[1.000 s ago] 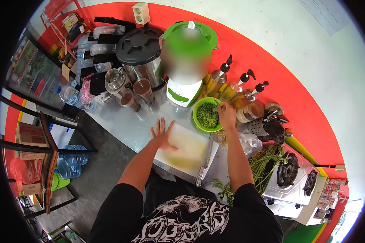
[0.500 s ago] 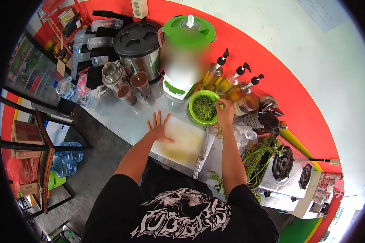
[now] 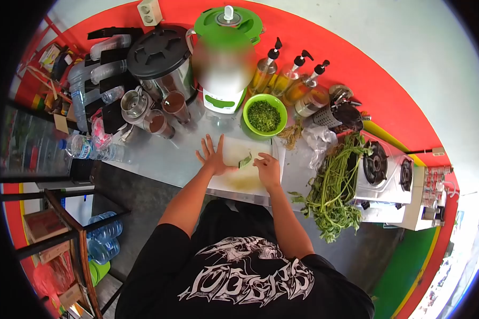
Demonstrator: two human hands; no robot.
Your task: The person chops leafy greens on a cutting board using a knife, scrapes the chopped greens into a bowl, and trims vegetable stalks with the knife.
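A white cutting board (image 3: 226, 183), stained greenish-yellow, lies on the metal counter. My left hand (image 3: 213, 158) rests open at its left edge, fingers spread. A small green leaf piece (image 3: 245, 161) sits on the board between my hands, near my left thumb. My right hand (image 3: 267, 169) is just right of the leaf, fingers bent; what they hold, if anything, is hidden. A knife (image 3: 273, 143) lies along the board's right side, mostly covered by my right hand. Beyond the board stands a lime-green bowl (image 3: 269, 135) with finely chopped greens (image 3: 263, 116).
Leafy green stalks (image 3: 332, 191) lie at the right beside a gas stove (image 3: 384, 191). Pump bottles (image 3: 287, 80) and a green-lidded appliance (image 3: 223, 101) line the back. Glasses of brown drink (image 3: 174, 106) and a large lidded pot (image 3: 162, 53) stand at left.
My right hand has moved from the bowl's edge down to the board. A leaf piece now shows on the board. My left hand stays spread at the board; the view has shifted.
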